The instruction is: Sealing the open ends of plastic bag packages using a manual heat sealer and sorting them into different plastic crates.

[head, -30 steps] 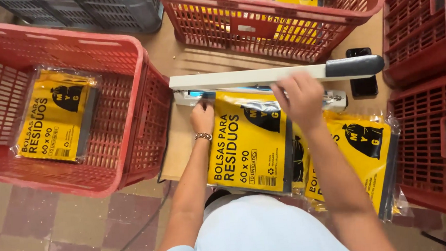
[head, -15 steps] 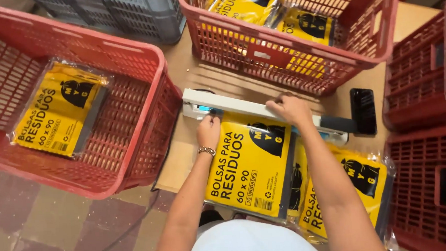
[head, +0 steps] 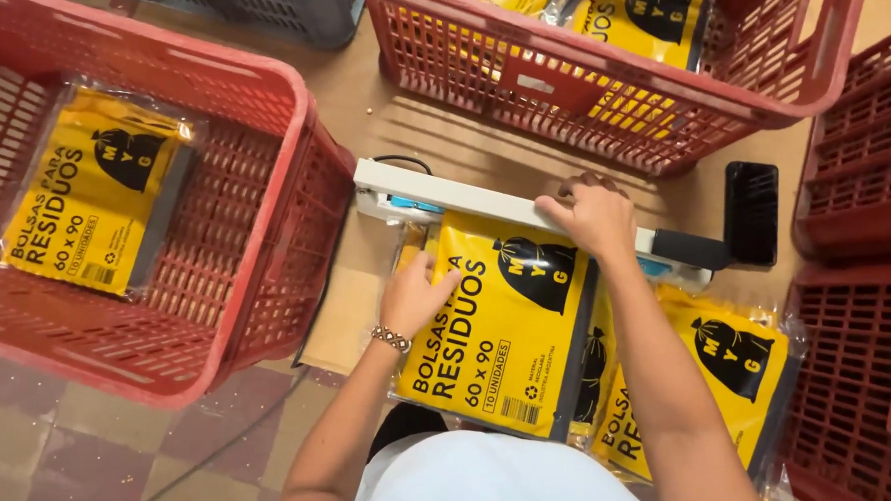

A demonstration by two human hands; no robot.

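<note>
I see my right hand (head: 589, 214) pressed palm-down on the white bar of the heat sealer (head: 463, 198), fingers curled over its far edge. My left hand (head: 414, 294) lies flat, fingers together, on the yellow packet of waste bags (head: 504, 328), whose top edge sits under the bar. A black phone (head: 751, 213) lies just beside the sealer's black handle.

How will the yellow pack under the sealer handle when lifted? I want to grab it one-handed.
The yellow pack lies flat in glossy clear film, so probably slippery. It looks thin and wide, so it likely flexes rather than staying stiff. The left hand steadies its edge, hinting it slides easily.
</note>
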